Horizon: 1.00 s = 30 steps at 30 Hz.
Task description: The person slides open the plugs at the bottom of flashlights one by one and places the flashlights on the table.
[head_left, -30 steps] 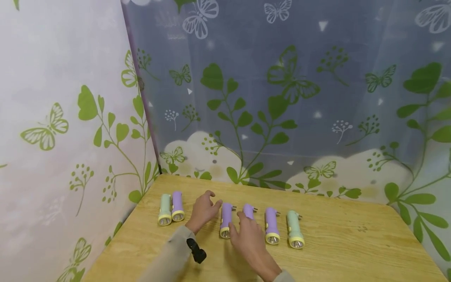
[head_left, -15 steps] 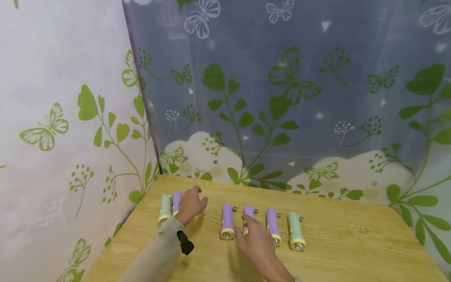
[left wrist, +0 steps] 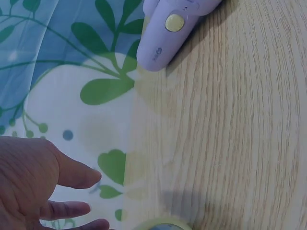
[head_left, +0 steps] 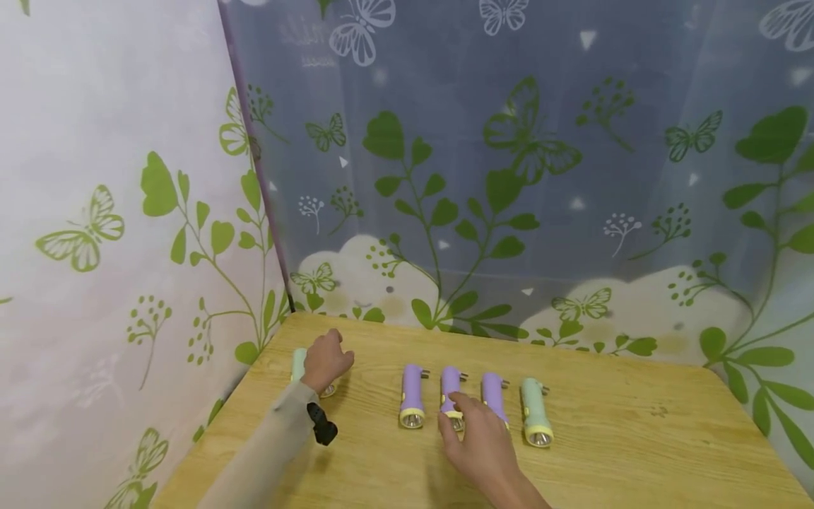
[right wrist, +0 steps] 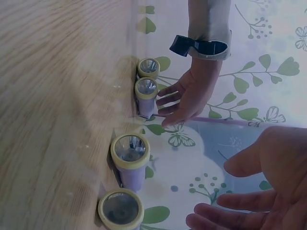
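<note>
My left hand [head_left: 327, 362] hovers over the left-hand pair of flashlights, fingers extended and holding nothing. Beneath it, the green flashlight [head_left: 298, 363] is partly covered; of the purple one, little but the lens [head_left: 328, 390] shows. In the right wrist view, that purple flashlight [right wrist: 146, 96] lies beside the left fingers; contact cannot be told. My right hand [head_left: 486, 442], fingers loosely spread and gripping nothing, is above the row's middle. It partly hides two purple flashlights, the middle one [head_left: 451, 382] and another [head_left: 492, 389]. A third purple flashlight [head_left: 412, 392] lies to their left.
A green flashlight [head_left: 534, 410] ends the row at the right. Metal plug pins stick out sideways from the row's flashlights. The wooden table [head_left: 636, 438] meets a patterned curtain [head_left: 445, 268] behind and a pale patterned one [head_left: 127, 247] at left.
My left hand has travelled left, from beside the row's first purple flashlight to over the left pair. My right hand has shifted a little right. The flashlights lie as before.
</note>
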Motion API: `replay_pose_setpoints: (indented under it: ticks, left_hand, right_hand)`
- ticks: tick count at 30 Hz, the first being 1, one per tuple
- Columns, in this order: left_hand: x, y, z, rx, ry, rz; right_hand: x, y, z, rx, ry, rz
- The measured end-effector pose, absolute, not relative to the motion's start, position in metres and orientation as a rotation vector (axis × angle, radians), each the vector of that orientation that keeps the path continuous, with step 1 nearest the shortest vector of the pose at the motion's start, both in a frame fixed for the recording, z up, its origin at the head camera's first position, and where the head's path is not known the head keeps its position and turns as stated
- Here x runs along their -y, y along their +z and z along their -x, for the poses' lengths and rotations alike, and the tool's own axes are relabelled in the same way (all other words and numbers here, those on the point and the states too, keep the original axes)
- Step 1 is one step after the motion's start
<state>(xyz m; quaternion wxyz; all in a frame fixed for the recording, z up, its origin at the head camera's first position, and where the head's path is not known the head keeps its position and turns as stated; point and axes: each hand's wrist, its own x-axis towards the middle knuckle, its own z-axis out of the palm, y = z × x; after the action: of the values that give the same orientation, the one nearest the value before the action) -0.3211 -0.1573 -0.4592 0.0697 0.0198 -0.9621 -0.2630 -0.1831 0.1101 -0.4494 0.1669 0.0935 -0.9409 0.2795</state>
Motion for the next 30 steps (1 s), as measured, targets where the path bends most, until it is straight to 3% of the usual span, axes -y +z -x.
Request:
replay_pose_setpoints:
  ticks: [23,30]
  left_hand:
    - [0.170,-0.467,0.321,3.011,-0.592,-0.258]
    - [0.169,-0.471,0.322,2.970,-0.475,-0.117]
  right_hand:
    - [-0.143,-0.459,0.179,2.688,0.785,-0.189]
    - [-0.148,-0.458,0.179,2.697,0.806,-0.176]
